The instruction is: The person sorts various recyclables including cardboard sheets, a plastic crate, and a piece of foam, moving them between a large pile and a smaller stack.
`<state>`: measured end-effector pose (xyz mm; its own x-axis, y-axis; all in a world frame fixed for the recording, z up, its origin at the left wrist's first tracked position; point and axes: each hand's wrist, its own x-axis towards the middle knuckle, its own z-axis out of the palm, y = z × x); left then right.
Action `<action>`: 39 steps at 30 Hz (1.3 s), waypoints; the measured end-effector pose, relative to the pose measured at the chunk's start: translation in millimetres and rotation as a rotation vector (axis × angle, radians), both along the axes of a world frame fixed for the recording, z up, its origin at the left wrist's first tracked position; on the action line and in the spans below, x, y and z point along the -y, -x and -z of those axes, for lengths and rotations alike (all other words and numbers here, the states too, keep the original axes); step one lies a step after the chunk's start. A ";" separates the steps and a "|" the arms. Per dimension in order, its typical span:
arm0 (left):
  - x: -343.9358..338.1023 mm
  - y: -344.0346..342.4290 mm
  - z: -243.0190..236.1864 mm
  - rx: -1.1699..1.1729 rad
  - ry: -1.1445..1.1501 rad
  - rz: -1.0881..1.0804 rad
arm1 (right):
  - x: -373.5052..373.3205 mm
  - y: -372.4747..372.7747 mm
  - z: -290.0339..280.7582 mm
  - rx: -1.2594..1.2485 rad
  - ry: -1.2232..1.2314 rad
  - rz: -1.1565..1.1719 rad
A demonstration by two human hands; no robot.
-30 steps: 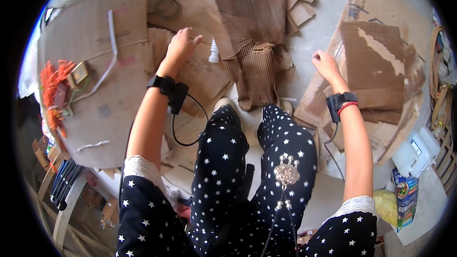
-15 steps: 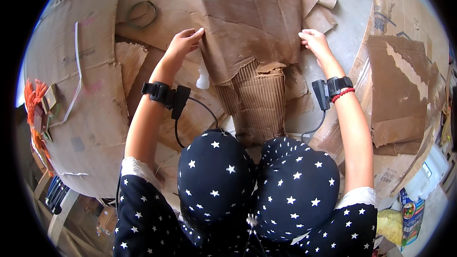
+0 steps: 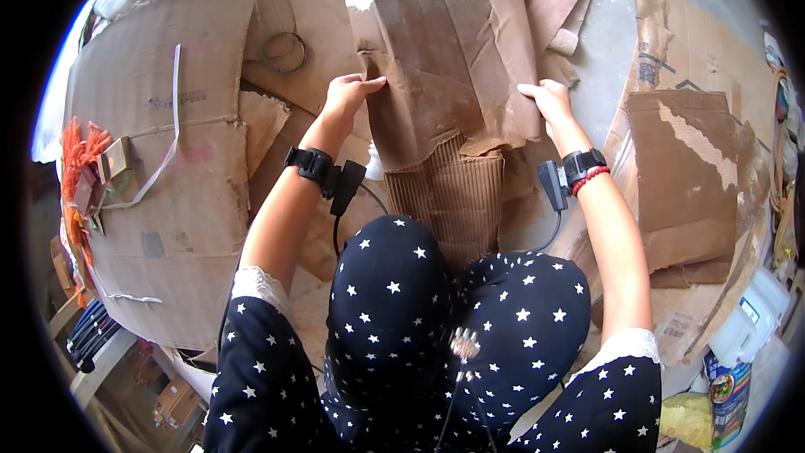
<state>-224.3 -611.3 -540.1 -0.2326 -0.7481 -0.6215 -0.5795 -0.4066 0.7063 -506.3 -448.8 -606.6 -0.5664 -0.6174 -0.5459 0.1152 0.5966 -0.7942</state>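
A brown cardboard sheet [image 3: 440, 75], creased and torn, stretches away in front of my knees. Its left edge is pinched between the thumb and fingers of my left hand [image 3: 348, 102]. Opposite, my right hand [image 3: 550, 104] grips the right edge the same way. A pale strip of torn paper crosses the sheet's far part. At its near end the outer layer is ragged, and a ribbed piece of corrugated cardboard [image 3: 444, 210] shows below, close to my knees. A small white plastic piece [image 3: 374, 164], partly hidden, lies near my left wrist.
A large flattened box [image 3: 159, 193] lies at left, with a white strap [image 3: 175, 109] and orange string [image 3: 80, 159] on it. More cardboard [image 3: 683, 176] is stacked at right. A coil of wire [image 3: 283, 52] rests beyond my left hand. A clear plastic container [image 3: 750, 319] sits at lower right.
The sheet's far part has come further into view, showing the pale torn strip. Both hands still hold its edges and sit slightly lower; my left hand has shifted right. The camera view has shifted too.
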 end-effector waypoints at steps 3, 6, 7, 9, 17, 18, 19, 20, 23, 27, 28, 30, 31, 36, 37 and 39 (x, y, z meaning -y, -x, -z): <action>-11.1 17.7 -34.0 -0.039 0.073 -0.054 | 5.3 7.8 -41.0 -0.169 -0.007 0.002; -11.6 28.2 -62.3 -0.050 0.248 -0.039 | 12.5 3.3 -112.1 -0.430 -0.104 -0.056; -11.3 29.4 -70.1 -0.045 0.323 -0.019 | 13.1 0.9 -136.3 -0.475 -0.112 -0.036; -30.0 57.0 -121.4 0.022 0.412 0.082 | -1.1 7.3 -176.4 -0.523 -0.154 -0.038; -86.6 93.5 -325.8 0.020 0.404 0.351 | -93.0 -0.4 -370.0 -0.726 -0.201 -0.092; -93.1 94.3 -345.8 0.033 0.415 0.394 | -106.1 -1.8 -389.7 -0.725 -0.195 -0.082; -98.6 95.5 -363.1 0.046 0.388 0.434 | -119.3 -2.7 -409.7 -0.723 -0.190 -0.071; -104.7 94.4 -378.8 0.048 0.414 0.467 | -130.3 -4.7 -429.1 -0.717 -0.212 -0.072; -128.7 111.3 -421.8 0.006 0.418 0.542 | -166.4 1.8 -481.1 -0.661 -0.322 -0.050; -165.3 141.1 -440.5 -0.070 0.349 0.556 | -208.0 29.0 -505.8 -0.660 -0.383 -0.004; -172.9 152.7 -441.7 -0.073 0.317 0.551 | -217.1 36.8 -509.8 -0.663 -0.394 0.001; -190.6 171.2 -445.5 -0.120 0.261 0.504 | -229.5 51.3 -522.2 -0.684 -0.438 0.018; -202.5 181.5 -447.1 -0.134 0.299 0.518 | -242.2 61.5 -523.6 -0.709 -0.450 0.023; -249.8 252.1 -477.9 -0.240 0.339 0.540 | -294.4 131.6 -564.4 -0.775 -0.481 0.033; -259.4 269.3 -489.0 -0.285 0.323 0.536 | -304.7 146.2 -580.3 -0.834 -0.475 0.019; -271.6 301.3 -508.0 -0.356 0.326 0.546 | -316.8 174.2 -617.9 -0.860 -0.503 0.049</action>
<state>-525.6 -339.7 -32.0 -0.7720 -0.6019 -0.2041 -0.3521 0.1376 0.9258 -680.6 -132.1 11.2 -0.9107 -0.3923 -0.1294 -0.3472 0.8966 -0.2748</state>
